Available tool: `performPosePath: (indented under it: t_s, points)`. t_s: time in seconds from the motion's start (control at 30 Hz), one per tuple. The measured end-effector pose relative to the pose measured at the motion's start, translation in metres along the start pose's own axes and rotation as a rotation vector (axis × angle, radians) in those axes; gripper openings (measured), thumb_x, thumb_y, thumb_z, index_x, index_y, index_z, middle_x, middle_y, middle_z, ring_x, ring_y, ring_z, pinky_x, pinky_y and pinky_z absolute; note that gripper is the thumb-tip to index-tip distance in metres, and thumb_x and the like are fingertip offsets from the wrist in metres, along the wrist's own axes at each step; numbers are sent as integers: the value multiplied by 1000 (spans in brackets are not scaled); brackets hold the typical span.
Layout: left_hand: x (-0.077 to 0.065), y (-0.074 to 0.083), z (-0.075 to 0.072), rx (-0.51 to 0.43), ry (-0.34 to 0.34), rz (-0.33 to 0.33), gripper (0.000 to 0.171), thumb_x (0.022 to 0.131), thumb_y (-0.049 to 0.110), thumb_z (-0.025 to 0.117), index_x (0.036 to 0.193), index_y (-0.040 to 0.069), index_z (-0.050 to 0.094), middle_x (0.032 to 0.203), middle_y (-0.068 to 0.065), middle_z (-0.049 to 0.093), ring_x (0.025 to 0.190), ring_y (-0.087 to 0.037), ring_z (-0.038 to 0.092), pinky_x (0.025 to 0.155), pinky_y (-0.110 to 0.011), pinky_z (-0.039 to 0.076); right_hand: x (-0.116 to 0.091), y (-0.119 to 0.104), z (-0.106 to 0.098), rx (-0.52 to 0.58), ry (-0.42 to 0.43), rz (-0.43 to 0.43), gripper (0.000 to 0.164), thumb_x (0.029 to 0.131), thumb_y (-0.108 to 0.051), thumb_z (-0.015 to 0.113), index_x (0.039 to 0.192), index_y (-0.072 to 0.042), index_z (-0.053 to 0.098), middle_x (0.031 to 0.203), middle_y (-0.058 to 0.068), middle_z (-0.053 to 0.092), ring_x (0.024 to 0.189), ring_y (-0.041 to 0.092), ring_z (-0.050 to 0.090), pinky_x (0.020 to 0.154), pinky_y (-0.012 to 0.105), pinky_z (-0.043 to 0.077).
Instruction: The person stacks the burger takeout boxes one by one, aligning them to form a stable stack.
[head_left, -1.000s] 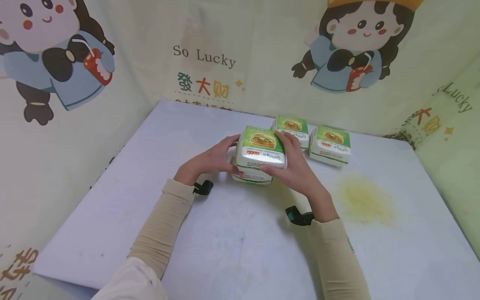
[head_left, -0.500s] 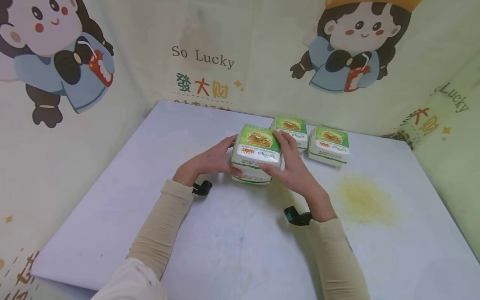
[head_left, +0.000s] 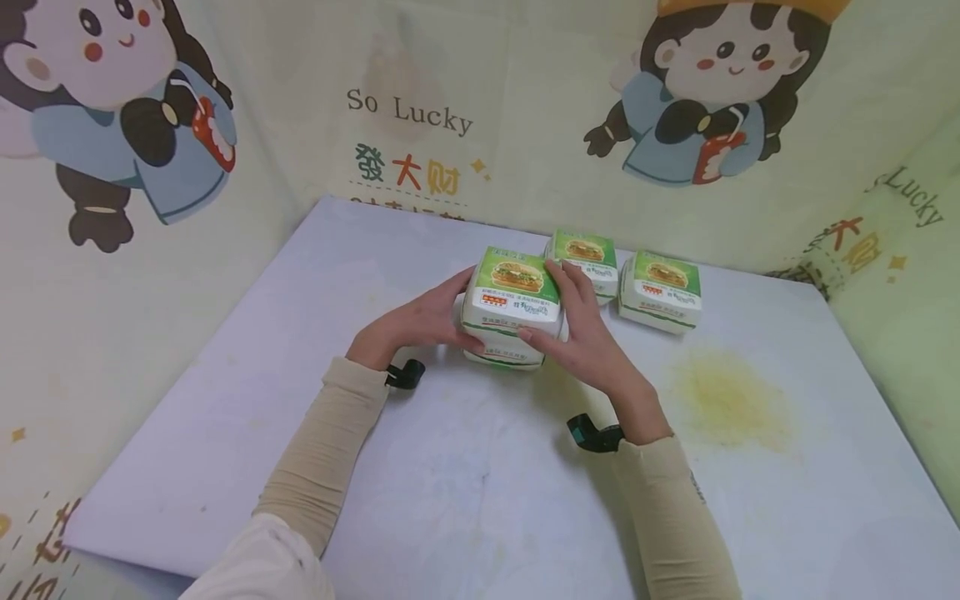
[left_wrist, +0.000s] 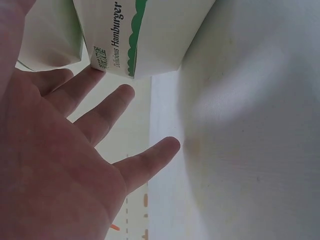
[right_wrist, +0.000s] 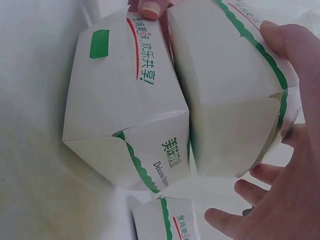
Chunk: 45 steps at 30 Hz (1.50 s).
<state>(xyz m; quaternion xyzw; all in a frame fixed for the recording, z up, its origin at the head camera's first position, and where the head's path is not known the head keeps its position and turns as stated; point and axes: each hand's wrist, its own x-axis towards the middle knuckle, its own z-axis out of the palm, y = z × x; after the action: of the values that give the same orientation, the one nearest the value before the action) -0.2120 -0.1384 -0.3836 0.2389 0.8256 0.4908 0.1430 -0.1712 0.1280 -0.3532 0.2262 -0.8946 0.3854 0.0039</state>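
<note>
Two white-and-green burger boxes are stacked near the middle of the table. My right hand (head_left: 588,333) grips the upper burger box (head_left: 517,287), with the thumb on its front and the fingers along its right side. My left hand (head_left: 427,318) holds the lower burger box (head_left: 504,353) from the left. Its thumb lies at the front, and in the left wrist view a fingertip meets the printed corner of that box (left_wrist: 155,35), while other fingers stretch out free. The right wrist view shows the upper box (right_wrist: 225,95) tilted against the lower one (right_wrist: 120,95).
Behind the stack, another burger box (head_left: 583,250) stands near the back wall, partly hidden by my right hand. One more burger box (head_left: 660,292) is to its right. A yellow stain (head_left: 731,400) marks the white table (head_left: 450,500). Printed cloth walls (head_left: 525,108) enclose the table's back and sides.
The upper burger box has shifted slightly left over the lower one, carried by my right hand. In the last half second both hands have hardly moved.
</note>
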Motion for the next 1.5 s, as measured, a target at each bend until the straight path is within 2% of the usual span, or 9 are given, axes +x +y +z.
performPosePath:
  t_s: [0.2,0.3,0.43,0.53,0.7,0.87,1.0,1.27,1.5]
  points:
    - [1,-1,0,0,-15,28,119,64,26,95,156,34,18,153,9,37,144,-13,30,122,-47,23,0,-1,0,8,-2,-16,97,84,-47,72,159,-32,12,165,-1,1,151,27,7,115,64,25]
    - [1,0,-1,10,-40,37,125,64,25,95,157,31,12,155,6,34,145,-14,28,123,-46,21,-1,0,-1,10,-1,-17,98,84,-46,74,159,-29,13,165,2,1,151,27,7,115,65,25]
    - [-5,6,-4,51,-24,-16,134,65,31,94,159,27,-1,164,5,19,151,-16,19,123,-48,20,-2,1,-2,-2,6,-39,98,85,-48,72,159,-27,12,166,3,2,152,28,7,116,66,24]
    - [-10,15,-8,39,14,-12,136,67,34,92,159,29,-8,166,10,9,154,-16,11,123,-53,17,-2,2,-4,-1,2,-51,96,86,-50,69,160,-27,11,166,1,1,153,27,6,116,66,22]
    - [-12,21,-10,-25,52,84,127,72,30,88,157,39,-7,165,16,7,154,-9,8,123,-56,14,-3,4,-7,16,2,-57,93,88,-48,68,159,-31,11,166,-1,1,153,24,7,117,66,21]
    - [-9,19,-5,-37,64,76,125,72,35,88,157,41,-3,164,20,9,152,-4,9,123,-55,15,-5,7,-15,24,8,-68,91,90,-45,66,158,-40,6,166,-7,0,153,21,4,117,67,19]
    - [-7,19,-2,-46,71,64,125,71,37,89,158,39,-1,164,19,11,152,-4,12,123,-54,15,-8,15,-29,31,30,-63,88,92,-43,65,158,-39,7,167,-4,0,154,22,1,117,69,14]
    - [-5,23,-1,-37,82,44,125,70,39,89,158,39,0,164,17,12,151,-4,13,123,-52,17,-15,36,-66,-1,115,-40,83,95,-38,61,160,-26,12,166,4,4,153,29,5,117,69,11]
    - [-6,24,-1,-46,79,28,123,72,34,88,158,36,1,165,16,10,152,-6,13,123,-51,18,-16,53,-94,-43,111,82,82,95,-40,58,160,-28,8,166,2,-1,153,32,5,117,70,10]
